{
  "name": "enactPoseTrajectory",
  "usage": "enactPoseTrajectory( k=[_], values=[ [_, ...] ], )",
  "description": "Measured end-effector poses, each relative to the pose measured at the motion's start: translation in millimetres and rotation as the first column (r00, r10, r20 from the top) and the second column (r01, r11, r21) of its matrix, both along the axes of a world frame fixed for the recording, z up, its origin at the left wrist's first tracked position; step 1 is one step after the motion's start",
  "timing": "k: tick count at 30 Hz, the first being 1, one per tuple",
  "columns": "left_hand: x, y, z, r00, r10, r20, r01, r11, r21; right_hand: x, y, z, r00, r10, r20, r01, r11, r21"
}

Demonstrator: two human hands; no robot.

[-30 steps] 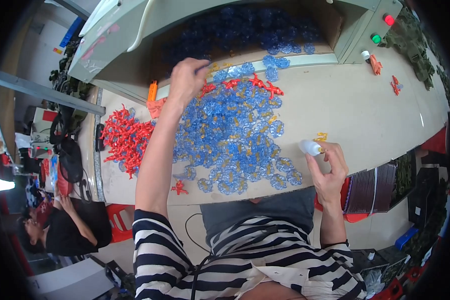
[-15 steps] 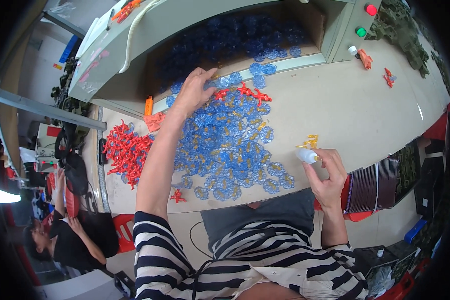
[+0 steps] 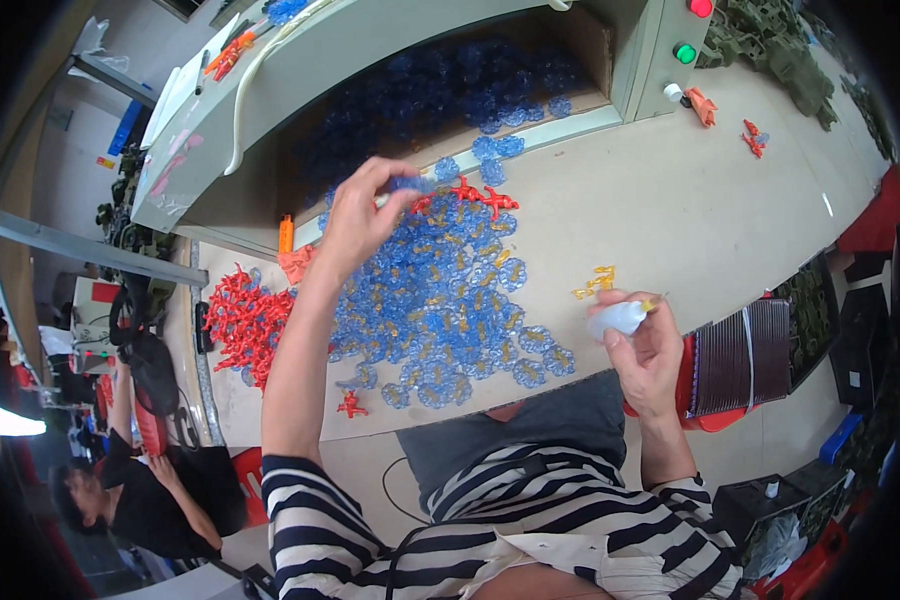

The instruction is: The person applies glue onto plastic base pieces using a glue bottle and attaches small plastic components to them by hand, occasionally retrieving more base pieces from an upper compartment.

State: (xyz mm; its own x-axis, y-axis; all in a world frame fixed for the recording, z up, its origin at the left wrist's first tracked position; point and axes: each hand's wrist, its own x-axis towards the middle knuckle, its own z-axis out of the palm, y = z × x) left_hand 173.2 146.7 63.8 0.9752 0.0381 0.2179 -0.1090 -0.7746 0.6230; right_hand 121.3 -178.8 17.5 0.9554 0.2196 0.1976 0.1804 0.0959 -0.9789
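Observation:
My left hand is raised over the far edge of a spread of blue translucent pieces. Between its thumb and fingers it pinches one blue translucent piece, partly hidden by the fingers. Many pieces in the spread carry a small yellow part. Red figures lie just right of this hand. Near the table's front edge, my right hand is closed around a small white squeeze bottle, its yellow-based tip pointing right. Small yellow parts lie on the table just beyond the bottle.
A heap of red figures lies left of the blue spread. Behind stands a grey machine whose opening holds more blue pieces. An orange lighter stands by its base. A person in black sits at far left.
My left hand has lifted slightly toward me, and a blue piece now shows in its fingers. The bottle in my right hand has tipped so its tip points right. The whole view has shifted a little.

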Motion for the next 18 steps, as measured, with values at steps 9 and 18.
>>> enactPoseTrajectory(
  k=[9,18],
  values=[
    [-149.4,-109.5,-29.7,0.805,-0.276,0.524,0.212,0.960,0.180,-36.4,38.5,23.2,0.782,0.406,-0.473,-0.305,0.911,0.278],
    [-200.7,-156.4,-56.0,0.958,0.246,-0.149,-0.208,0.233,-0.950,-61.9,28.4,14.2,0.818,0.290,-0.496,-0.216,0.955,0.203]
  ],
)
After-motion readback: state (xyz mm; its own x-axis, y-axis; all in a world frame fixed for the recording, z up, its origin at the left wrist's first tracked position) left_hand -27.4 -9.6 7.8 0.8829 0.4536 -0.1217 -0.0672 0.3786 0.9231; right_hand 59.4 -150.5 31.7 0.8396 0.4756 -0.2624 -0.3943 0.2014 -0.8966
